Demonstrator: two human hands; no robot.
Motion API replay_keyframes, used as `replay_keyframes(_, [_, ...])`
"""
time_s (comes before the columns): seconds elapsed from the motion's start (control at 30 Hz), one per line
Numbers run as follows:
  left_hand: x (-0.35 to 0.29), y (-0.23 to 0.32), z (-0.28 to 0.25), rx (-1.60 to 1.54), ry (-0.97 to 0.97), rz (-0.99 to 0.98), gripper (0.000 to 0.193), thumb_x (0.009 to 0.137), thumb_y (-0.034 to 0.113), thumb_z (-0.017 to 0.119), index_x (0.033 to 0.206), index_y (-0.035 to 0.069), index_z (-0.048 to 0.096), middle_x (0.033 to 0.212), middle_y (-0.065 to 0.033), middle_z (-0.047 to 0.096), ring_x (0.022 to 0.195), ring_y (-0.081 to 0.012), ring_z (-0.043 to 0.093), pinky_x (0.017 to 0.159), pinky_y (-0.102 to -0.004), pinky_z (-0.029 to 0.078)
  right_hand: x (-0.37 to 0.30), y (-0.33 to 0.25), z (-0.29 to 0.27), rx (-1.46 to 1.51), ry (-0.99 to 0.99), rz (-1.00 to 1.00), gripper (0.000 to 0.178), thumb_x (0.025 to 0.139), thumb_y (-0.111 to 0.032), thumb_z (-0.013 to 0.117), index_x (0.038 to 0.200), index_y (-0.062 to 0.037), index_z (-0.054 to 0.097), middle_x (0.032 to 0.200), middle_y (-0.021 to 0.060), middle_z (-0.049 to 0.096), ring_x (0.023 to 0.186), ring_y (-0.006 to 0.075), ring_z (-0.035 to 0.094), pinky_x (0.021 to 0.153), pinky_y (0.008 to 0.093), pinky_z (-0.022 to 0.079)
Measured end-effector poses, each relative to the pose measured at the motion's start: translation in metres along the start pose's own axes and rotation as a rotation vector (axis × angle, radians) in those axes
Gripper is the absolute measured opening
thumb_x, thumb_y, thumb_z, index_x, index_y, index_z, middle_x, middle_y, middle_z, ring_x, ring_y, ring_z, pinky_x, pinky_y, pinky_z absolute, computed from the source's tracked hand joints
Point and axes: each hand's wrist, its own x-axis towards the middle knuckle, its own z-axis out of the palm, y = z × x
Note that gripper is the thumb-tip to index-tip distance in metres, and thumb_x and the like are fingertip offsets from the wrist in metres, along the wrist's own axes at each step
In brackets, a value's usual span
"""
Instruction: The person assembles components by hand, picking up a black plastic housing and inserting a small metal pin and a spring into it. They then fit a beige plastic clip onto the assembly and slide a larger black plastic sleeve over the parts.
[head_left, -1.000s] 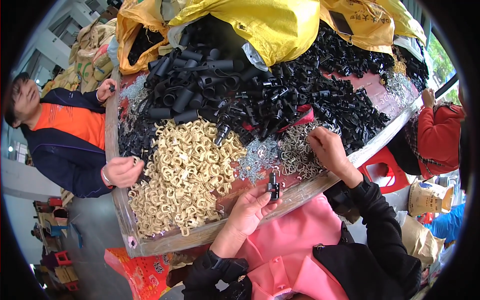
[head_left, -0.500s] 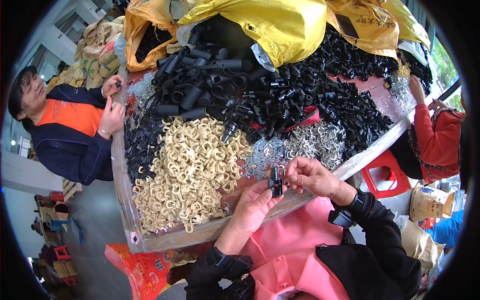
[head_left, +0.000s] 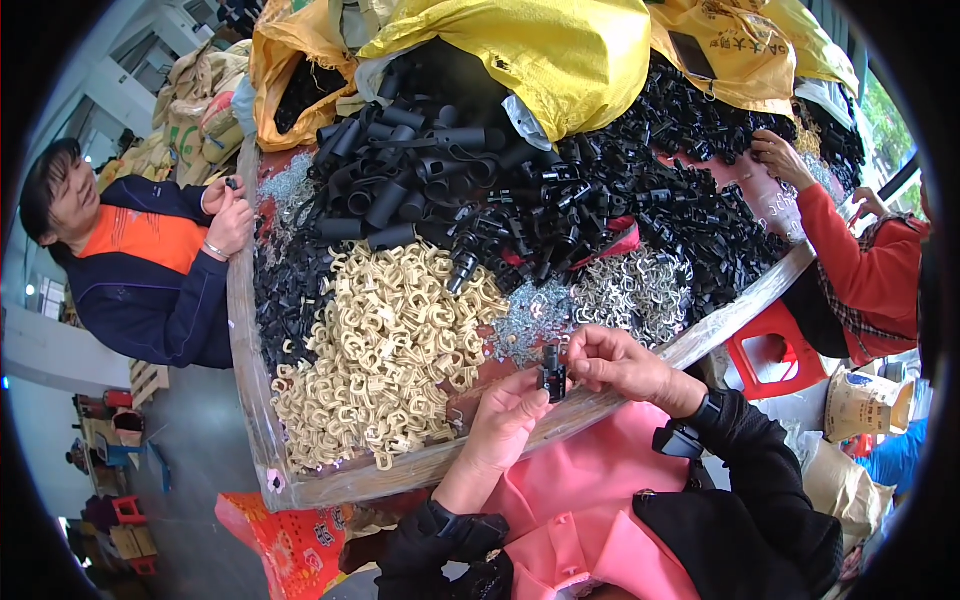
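Note:
My left hand (head_left: 506, 420) pinches a small black plastic fitting (head_left: 551, 374), which stands upright with a short round post on top, near the table's front edge. Beside it, my right hand (head_left: 628, 368) has thumb and fingertips drawn together, close to the fitting's right side. What those fingertips hold, if anything, is too small to make out. Just beyond the hands lie a heap of small silvery screws (head_left: 535, 315) and a heap of curved metal clips (head_left: 632, 295). Left of them spreads a large pile of cream-coloured U-shaped pieces (head_left: 385, 350).
Black tubes (head_left: 385, 185) and black fittings (head_left: 720, 220) pile up toward the back, below yellow sacks (head_left: 560, 60). A wooden rim (head_left: 400, 480) borders the table. One co-worker (head_left: 150, 250) handles a small part at left; another in red sleeves (head_left: 850, 250) reaches in beside a red stool (head_left: 775, 350).
My right hand has come slightly lower, and the fitting has turned a little in my left fingers. The right co-worker's hand has moved left to the black pile. The left co-worker's hands have drawn together.

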Motion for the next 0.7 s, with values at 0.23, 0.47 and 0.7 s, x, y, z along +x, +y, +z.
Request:
replay_keyframes(0.23, [-0.001, -0.004, -0.002, 0.088, 0.123, 0.056, 0.029, 0.078, 0.011, 0.057, 0.104, 0.000, 0.051, 0.100, -0.0108, 0.056, 0.095, -0.0212, 0.054, 0.090, -0.0364, 0.037, -0.004, -0.004, 0.008, -0.236, 0.049, -0.010, 0.012, 0.084, -0.014, 0.051, 0.081, -0.0037, 0.047, 0.071, -0.0026, 0.048, 0.061, 0.0025, 0.041, 0.053, 0.0174, 0.033])
replay_keyframes(0.47, [-0.001, 0.002, 0.006, -0.049, 0.097, -0.015, 0.030, 0.081, 0.011, 0.053, 0.108, 0.001, 0.047, 0.099, -0.0113, 0.056, 0.091, -0.0217, 0.056, 0.083, -0.0347, 0.044, -0.006, -0.014, 0.016, -0.603, 0.153, -0.266, 0.006, 0.080, -0.009, 0.052, 0.080, -0.0050, 0.048, 0.081, 0.0029, 0.050, 0.074, 0.0116, 0.046, 0.066, 0.0254, 0.037])
replay_keyframes(0.7, [-0.005, 0.003, 0.014, -0.059, 0.057, -0.063, 0.028, 0.083, 0.010, 0.050, 0.108, 0.001, 0.046, 0.099, -0.0108, 0.056, 0.087, -0.0209, 0.057, 0.079, -0.0318, 0.047, -0.009, -0.029, 0.032, -1.258, 0.097, -0.587, 0.013, 0.070, -0.008, 0.057, 0.080, -0.0074, 0.048, 0.097, 0.0084, 0.044, 0.088, 0.0255, 0.042, 0.073, 0.0354, 0.032])
